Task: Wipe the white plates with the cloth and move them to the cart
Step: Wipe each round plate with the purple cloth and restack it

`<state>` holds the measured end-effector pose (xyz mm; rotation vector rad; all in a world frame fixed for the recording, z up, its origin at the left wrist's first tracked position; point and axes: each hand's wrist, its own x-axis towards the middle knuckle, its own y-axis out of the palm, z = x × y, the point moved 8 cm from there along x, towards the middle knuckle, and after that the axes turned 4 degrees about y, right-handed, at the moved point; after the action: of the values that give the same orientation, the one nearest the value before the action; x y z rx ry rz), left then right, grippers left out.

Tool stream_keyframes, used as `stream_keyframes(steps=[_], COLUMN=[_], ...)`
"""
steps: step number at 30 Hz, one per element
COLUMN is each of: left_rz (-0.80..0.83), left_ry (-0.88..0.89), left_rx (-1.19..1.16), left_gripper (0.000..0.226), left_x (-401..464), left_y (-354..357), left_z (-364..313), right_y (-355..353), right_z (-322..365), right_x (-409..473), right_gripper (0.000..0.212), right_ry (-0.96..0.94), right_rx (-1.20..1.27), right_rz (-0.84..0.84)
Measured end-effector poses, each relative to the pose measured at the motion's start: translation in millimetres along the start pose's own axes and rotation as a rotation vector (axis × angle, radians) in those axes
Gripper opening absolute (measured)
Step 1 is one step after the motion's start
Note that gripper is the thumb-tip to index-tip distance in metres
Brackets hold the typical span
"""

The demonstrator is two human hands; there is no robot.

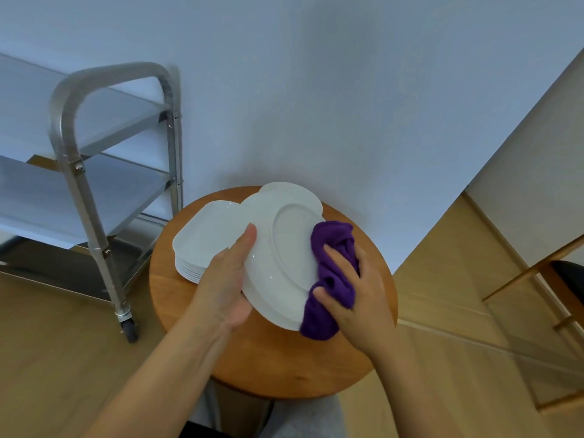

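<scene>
Over round table (252, 358) | left hand (226, 279) grips 1 plate (278, 248) | right hand (357, 298) grips 1 cloth (331, 279) | 2 stacks

Left hand (226, 279) grips a white oval plate (281, 257) tilted over the round wooden table (268, 358); right hand (357, 298) presses a purple cloth (331, 279) against its right rim; metal cart (94, 153) far left

the plate (281, 248) is plain white, as is the stack (202, 245) at the left edge of the table (271, 358), which is warm orange-brown wood. the cloth (331, 279) is deep purple. the cart (94, 191) is silver-grey metal. the wall (347, 105) is pale blue-grey, the floor (63, 358) light tan wood.
</scene>
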<state>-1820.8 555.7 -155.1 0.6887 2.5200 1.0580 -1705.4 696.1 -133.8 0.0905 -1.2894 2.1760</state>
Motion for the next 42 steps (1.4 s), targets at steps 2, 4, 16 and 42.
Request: stream_keyframes(steps=[2, 4, 16, 42], left_rz=[-0.029, -0.031, 0.042, 0.082], left_ry=[0.004, 0.022, 0.159, 0.179], left_rx=[-0.005, -0.009, 0.304, 1.421], left_gripper=[0.011, 0.016, 0.015, 0.085], left_x=[0, 0, -4, 57], left_y=[-2, -6, 20, 4], left_z=[2, -1, -18, 6], right_y=[0, -4, 16, -27], right_z=[-5, -9, 31, -98], right_x=[7, 13, -11, -21], right_gripper=[0.066, 0.051, 0.031, 0.026], right_ry=[0.084, 0.199, 0.245, 0.887], right_rx=[0.166, 0.387, 0.687, 1.168], right_rz=[-0.031, -0.136, -0.099, -0.514])
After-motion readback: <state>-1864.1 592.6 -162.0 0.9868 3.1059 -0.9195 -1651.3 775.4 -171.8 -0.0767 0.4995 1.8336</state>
